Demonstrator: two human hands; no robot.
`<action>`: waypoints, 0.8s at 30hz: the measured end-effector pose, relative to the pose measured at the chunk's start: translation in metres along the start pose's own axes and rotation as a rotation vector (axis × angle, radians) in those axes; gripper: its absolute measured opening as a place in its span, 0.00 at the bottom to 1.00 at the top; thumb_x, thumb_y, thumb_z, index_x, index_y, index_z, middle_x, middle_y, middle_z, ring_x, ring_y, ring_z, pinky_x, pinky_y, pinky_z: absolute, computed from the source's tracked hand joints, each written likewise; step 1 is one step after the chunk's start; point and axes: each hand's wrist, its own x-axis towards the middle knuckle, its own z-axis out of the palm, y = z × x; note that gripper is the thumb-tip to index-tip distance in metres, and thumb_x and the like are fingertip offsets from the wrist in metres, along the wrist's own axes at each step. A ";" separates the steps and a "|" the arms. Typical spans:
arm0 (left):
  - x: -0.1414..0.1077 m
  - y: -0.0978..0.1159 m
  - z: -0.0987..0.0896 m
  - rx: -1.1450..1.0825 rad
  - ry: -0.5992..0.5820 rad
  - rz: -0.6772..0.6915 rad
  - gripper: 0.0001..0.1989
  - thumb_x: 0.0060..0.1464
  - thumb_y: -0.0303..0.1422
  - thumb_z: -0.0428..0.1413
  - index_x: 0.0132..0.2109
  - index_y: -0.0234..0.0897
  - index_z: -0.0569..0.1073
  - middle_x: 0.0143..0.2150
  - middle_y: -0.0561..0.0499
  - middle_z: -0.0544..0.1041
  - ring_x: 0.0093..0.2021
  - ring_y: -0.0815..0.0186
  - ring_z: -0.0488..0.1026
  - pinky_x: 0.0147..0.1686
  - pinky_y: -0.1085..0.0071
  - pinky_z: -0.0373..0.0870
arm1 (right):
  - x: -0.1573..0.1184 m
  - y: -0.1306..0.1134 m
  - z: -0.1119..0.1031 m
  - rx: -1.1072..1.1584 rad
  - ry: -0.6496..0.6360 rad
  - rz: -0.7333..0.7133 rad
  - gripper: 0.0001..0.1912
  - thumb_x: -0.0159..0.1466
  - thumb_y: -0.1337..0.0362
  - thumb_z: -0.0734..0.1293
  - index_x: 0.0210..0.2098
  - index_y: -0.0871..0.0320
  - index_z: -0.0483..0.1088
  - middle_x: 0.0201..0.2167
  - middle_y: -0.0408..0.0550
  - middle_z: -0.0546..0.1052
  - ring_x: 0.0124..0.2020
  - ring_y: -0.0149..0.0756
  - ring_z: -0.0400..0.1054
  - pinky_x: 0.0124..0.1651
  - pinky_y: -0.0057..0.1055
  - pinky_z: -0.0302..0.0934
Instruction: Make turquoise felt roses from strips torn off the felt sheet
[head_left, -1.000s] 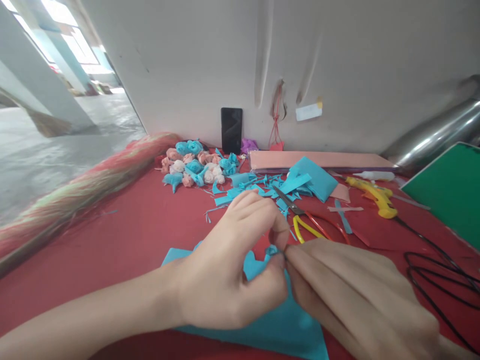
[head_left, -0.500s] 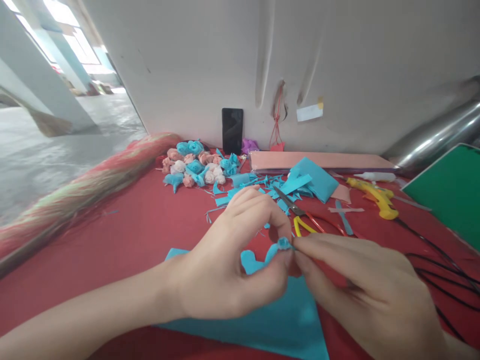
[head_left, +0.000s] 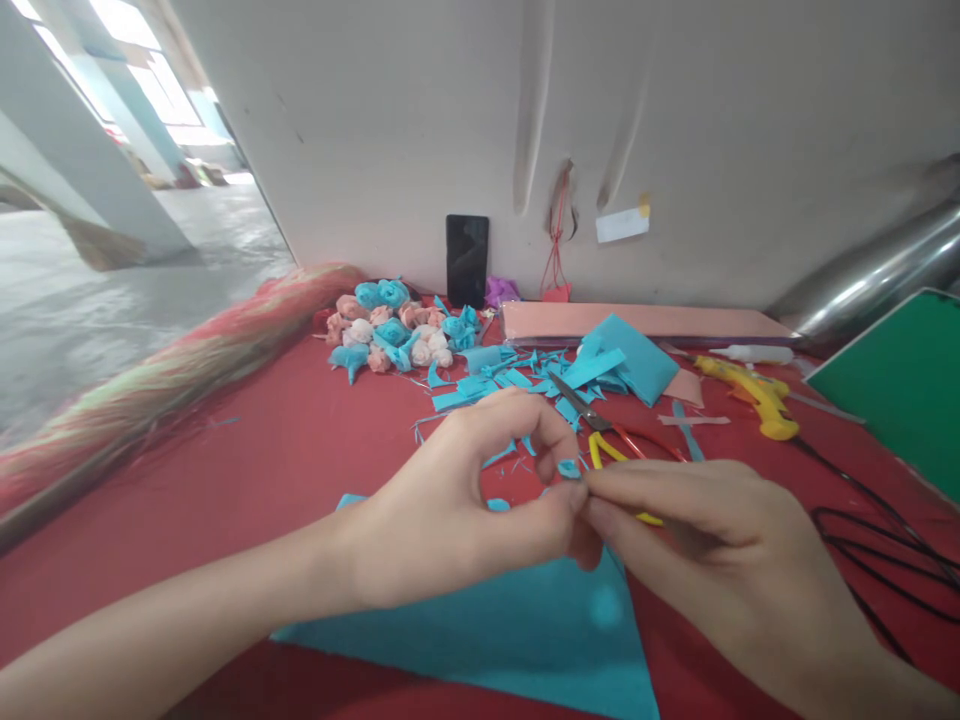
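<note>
Between thumb and fingers, my left hand (head_left: 480, 510) pinches a small rolled piece of blue crepe paper (head_left: 568, 468). The fingertips of my right hand (head_left: 720, 560) are closed against the same piece from the right, so both hands meet on it. Most of the piece is hidden by the fingers. Below the hands a larger sheet of blue paper (head_left: 480, 650) lies on the red tabletop (head_left: 187, 500). Just beyond the right fingers lie scissors (head_left: 600, 425) with red and yellow handles, partly covered by that hand.
Blue, pink and white paper flowers (head_left: 390, 335) are heaped at the back left, near an upright black phone (head_left: 467, 260). Blue paper scraps (head_left: 517, 375) lie mid-table. A yellow glue gun (head_left: 757, 395) with a black cable (head_left: 877, 540) lies right, by a green board (head_left: 900, 390).
The blue piece has turned in my fingers, and less of its loose strip shows now. My left hand has shifted slightly; both hands stay together on the piece.
</note>
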 end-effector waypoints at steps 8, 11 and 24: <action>0.000 -0.002 -0.004 0.534 0.296 0.424 0.07 0.52 0.26 0.56 0.37 0.38 0.65 0.34 0.53 0.71 0.36 0.68 0.67 0.43 0.65 0.67 | -0.008 0.007 0.000 0.663 -0.128 0.374 0.14 0.64 0.67 0.64 0.24 0.57 0.75 0.19 0.39 0.77 0.21 0.25 0.73 0.28 0.18 0.70; 0.000 0.000 -0.007 0.883 0.406 0.628 0.08 0.50 0.24 0.56 0.36 0.40 0.65 0.29 0.55 0.73 0.34 0.67 0.67 0.53 0.54 0.62 | -0.009 0.008 0.003 0.801 -0.137 0.411 0.11 0.64 0.67 0.65 0.26 0.56 0.77 0.21 0.40 0.78 0.22 0.25 0.73 0.28 0.19 0.71; -0.005 0.003 -0.011 1.255 0.527 0.855 0.07 0.44 0.26 0.60 0.32 0.40 0.71 0.26 0.57 0.78 0.31 0.65 0.69 0.53 0.49 0.68 | -0.010 0.004 0.007 0.672 -0.153 0.358 0.16 0.65 0.67 0.63 0.24 0.55 0.77 0.22 0.40 0.78 0.25 0.26 0.74 0.32 0.20 0.71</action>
